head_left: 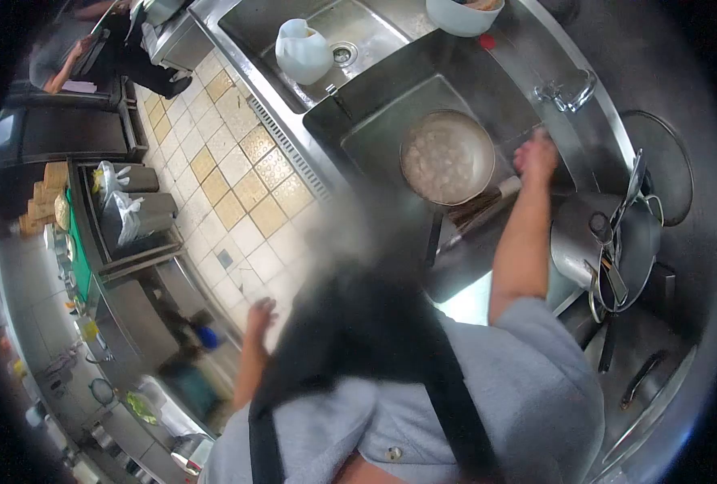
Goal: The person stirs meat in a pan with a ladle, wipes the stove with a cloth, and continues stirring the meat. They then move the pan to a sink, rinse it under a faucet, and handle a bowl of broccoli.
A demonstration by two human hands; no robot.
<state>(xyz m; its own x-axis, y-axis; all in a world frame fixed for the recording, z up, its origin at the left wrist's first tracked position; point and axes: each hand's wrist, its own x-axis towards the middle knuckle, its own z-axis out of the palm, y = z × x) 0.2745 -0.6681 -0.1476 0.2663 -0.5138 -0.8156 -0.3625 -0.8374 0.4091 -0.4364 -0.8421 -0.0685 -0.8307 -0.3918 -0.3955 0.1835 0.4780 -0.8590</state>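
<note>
My right hand (536, 157) is over the right side of the sink, below the faucet (568, 93). Its fingers are curled, and I cannot make out what, if anything, is in them. Close under it lies a bristle brush (479, 208) with a pale end. A round pan (447, 157) with cloudy, pale liquid in it sits in the sink basin (375, 133), its dark handle pointing toward me. My left hand (263, 315) hangs at my side above the floor, fingers loosely apart, holding nothing.
A white plastic jug (304, 52) stands in the neighbouring sink. A white bowl (463, 16) is at the far edge. Right of me, a large metal pot (588, 242) holds utensils. Another person (92, 56) stands at upper left. The tiled floor (237, 165) looks wet.
</note>
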